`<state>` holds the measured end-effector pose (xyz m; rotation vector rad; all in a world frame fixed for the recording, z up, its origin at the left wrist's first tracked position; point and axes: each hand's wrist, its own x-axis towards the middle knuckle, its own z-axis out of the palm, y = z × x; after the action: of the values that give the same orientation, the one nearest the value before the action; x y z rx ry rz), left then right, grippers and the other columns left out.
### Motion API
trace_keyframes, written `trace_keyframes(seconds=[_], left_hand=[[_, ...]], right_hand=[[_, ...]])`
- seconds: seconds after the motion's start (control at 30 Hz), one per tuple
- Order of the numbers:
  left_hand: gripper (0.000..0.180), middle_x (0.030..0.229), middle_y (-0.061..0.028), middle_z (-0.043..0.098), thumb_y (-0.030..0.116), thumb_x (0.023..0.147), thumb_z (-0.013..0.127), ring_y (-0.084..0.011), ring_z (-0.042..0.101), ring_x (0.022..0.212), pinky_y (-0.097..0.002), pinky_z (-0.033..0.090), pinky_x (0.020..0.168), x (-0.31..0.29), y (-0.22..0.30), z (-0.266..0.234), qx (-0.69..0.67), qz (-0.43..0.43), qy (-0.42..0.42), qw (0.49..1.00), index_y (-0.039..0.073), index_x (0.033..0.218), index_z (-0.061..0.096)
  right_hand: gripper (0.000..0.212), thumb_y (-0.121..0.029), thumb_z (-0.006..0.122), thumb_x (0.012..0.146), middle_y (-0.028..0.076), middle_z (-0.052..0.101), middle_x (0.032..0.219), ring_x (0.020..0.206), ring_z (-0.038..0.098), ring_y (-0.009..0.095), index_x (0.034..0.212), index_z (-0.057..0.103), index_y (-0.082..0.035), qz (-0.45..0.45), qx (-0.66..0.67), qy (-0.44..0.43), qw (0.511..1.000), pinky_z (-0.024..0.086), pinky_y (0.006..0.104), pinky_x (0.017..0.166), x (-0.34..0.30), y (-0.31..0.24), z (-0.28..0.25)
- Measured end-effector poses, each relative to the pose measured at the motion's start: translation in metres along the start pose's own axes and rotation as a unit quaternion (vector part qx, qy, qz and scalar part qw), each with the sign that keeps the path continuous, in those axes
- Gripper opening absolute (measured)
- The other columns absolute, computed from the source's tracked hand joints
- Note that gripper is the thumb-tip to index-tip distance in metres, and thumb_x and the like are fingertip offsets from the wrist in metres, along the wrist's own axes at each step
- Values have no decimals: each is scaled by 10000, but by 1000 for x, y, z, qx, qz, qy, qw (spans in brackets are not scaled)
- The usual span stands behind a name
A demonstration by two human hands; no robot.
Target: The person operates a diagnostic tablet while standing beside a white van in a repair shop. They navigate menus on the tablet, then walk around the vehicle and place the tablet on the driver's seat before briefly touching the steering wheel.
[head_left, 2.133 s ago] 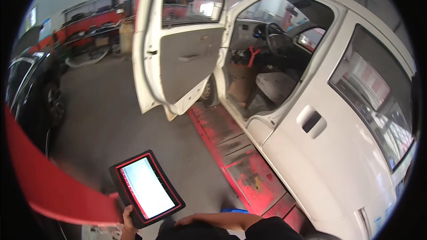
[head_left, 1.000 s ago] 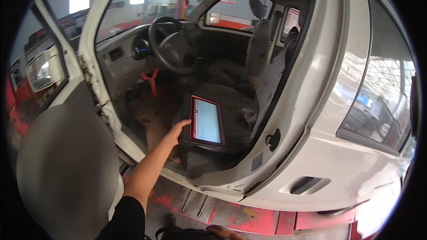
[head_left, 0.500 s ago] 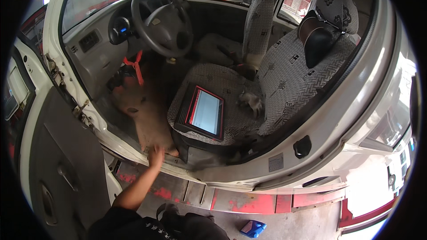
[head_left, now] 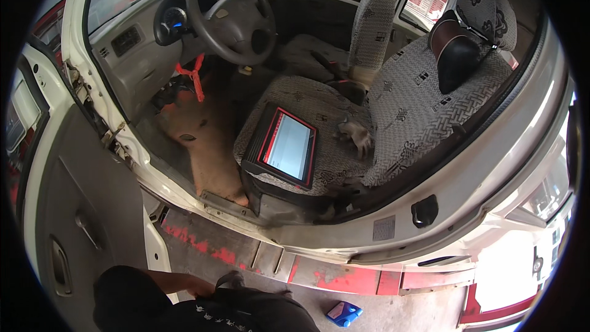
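Observation:
My left hand [head_left: 201, 286] is drawn in against my dark clothing at the lower edge. Its fingers are hidden, so whether it is open or closed does not show. My right hand is out of the picture. In front of me, on the patterned fabric of the driver's seat [head_left: 295, 95], lies a diagnostic tablet [head_left: 287, 146] with a black and red case and its screen lit. Behind it on the seat is a crumpled grey work glove [head_left: 356, 135]. Neither hand touches these things.
The vehicle's door [head_left: 92, 190] stands open at the left. A steering wheel [head_left: 230, 13] and a red strip of cloth [head_left: 195, 77] are farther in. The door sill [head_left: 227, 212] runs along the near side. A blue jug [head_left: 344, 313] stands on the ground.
My left hand has moved back from the door sill, down toward my body. The view has shifted slightly. The tablet and glove stay where they were on the seat.

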<state>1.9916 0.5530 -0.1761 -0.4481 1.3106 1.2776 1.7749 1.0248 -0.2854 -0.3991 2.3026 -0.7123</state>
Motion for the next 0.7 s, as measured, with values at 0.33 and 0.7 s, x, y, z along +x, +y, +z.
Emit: trace_keyframes(seconds=[0.33,0.7], left_hand=[[353,938,-31,712,294,884,605,-156,637,762,-350,510,637,-46,7,39,-24,-20,1,1000,129,1191,663],[410,676,6,578,429,1007,519,-92,509,582,-286,411,511,-143,180,-116,-120,398,508,754,88,798,612]], right_hand=[[271,-238,535,1020,139,685,1050,949,664,239,1164,642,-36,-10,-10,-90,996,526,359,873,19,8,-38],[378,-287,462,1069,137,692,975,909,680,195,1160,589,57,-224,229,-49,946,545,317,774,40,-270,-173]])
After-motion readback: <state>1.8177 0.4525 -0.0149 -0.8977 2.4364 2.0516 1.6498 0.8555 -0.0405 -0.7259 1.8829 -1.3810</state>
